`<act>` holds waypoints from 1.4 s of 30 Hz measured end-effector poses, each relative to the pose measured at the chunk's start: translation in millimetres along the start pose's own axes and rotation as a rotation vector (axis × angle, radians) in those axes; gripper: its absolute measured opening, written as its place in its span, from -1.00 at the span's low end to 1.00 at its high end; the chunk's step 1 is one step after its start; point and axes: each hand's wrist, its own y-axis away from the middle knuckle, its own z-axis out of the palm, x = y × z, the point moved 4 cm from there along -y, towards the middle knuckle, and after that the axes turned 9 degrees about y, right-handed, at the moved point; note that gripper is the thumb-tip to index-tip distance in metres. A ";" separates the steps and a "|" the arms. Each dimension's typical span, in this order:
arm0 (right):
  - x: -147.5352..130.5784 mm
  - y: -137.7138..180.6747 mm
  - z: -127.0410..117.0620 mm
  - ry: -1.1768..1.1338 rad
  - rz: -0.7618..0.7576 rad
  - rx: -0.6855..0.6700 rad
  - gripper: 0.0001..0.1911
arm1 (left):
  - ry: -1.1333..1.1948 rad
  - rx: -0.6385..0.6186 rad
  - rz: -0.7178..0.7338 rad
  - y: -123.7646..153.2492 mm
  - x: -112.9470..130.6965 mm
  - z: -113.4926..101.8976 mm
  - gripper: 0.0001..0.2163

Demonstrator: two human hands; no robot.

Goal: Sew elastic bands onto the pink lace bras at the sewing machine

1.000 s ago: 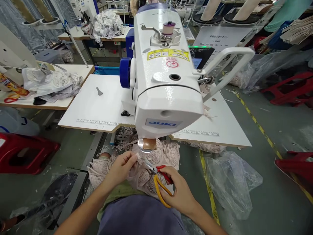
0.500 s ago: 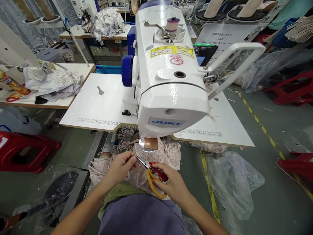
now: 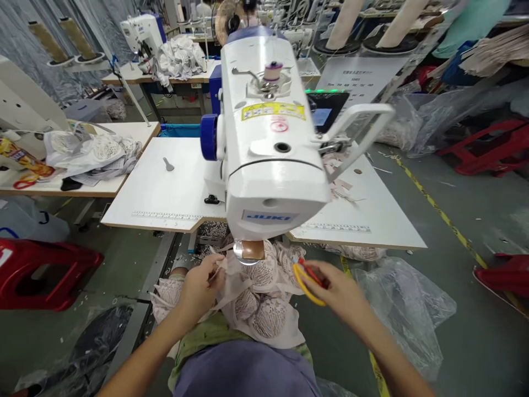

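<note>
A pink lace garment (image 3: 264, 309) lies bunched in my lap under the head of a white JUKI sewing machine (image 3: 268, 160). My left hand (image 3: 202, 284) pinches a fold of the lace near the machine's lower end. My right hand (image 3: 339, 289) is off to the right of the garment, closed round a pair of scissors (image 3: 306, 278) with red and yellow handles. The blades are hidden or blurred by motion.
The machine sits on a white table (image 3: 165, 193) with printed rulers along its near edge. Clear plastic bags (image 3: 405, 309) lie on the floor at right beside yellow floor tape (image 3: 433, 204). Red stools (image 3: 41, 270) stand at left. A side table (image 3: 95, 151) holds piled white fabric.
My right hand has pulled the scissors away from the lace, moving right. The left hand keeps its pinch on the fabric. The view has tilted slightly.
</note>
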 end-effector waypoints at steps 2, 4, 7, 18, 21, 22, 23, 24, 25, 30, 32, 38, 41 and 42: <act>13.9 -35.3 -18.1 0.080 0.027 0.133 -0.61 | -0.011 -0.060 -0.007 -2.4 -1.9 -2.9 -0.78; 20.4 -72.2 -37.4 0.128 0.034 0.200 -0.63 | 0.050 -0.160 -0.045 -6.4 -4.1 -6.9 -0.75; 17.4 -109.1 -63.7 0.141 0.008 0.248 -0.66 | 0.119 -0.306 -0.047 -15.2 -8.5 -14.8 -0.70; -110.6 23.7 29.6 -0.351 -0.533 -0.050 -0.53 | -0.461 -0.024 0.364 -1.1 9.1 13.9 -0.70; -118.7 26.9 40.7 -0.517 -0.388 -0.017 -0.14 | -0.483 -0.074 0.403 9.0 30.7 38.2 -0.69; -120.6 25.2 42.7 -0.628 -0.334 -0.035 -0.13 | -0.455 -0.069 0.446 11.2 40.3 44.2 -0.68; -122.1 23.1 44.1 -0.755 -0.265 -0.059 -0.19 | -0.389 -0.075 0.467 12.2 49.4 49.3 -0.67; -123.1 20.8 44.7 -0.875 -0.182 -0.079 -0.28 | -0.296 -0.082 0.445 11.6 56.7 53.2 -0.67; -123.6 18.5 44.1 -0.969 -0.091 -0.081 -0.36 | -0.179 -0.105 0.389 10.0 62.0 56.8 -0.67; -122.5 -4.8 21.8 -0.999 0.113 0.063 -0.64 | 0.237 -0.053 0.081 0.8 65.2 60.1 -0.59; -120.8 -22.6 11.1 -0.957 0.080 0.093 -0.70 | 0.160 0.009 0.063 -1.7 58.6 53.8 -0.60; -116.8 -74.2 -12.3 -0.570 -0.067 0.156 -0.87 | -0.299 0.165 0.382 -11.8 51.2 35.0 -0.73; -120.4 -90.2 -17.6 -0.460 -0.160 0.145 -0.91 | -0.406 0.201 0.474 -15.9 55.1 33.6 -0.72; -121.1 -94.6 -18.4 -0.430 -0.176 0.141 -0.92 | -0.433 0.206 0.475 -17.2 56.3 33.4 -0.72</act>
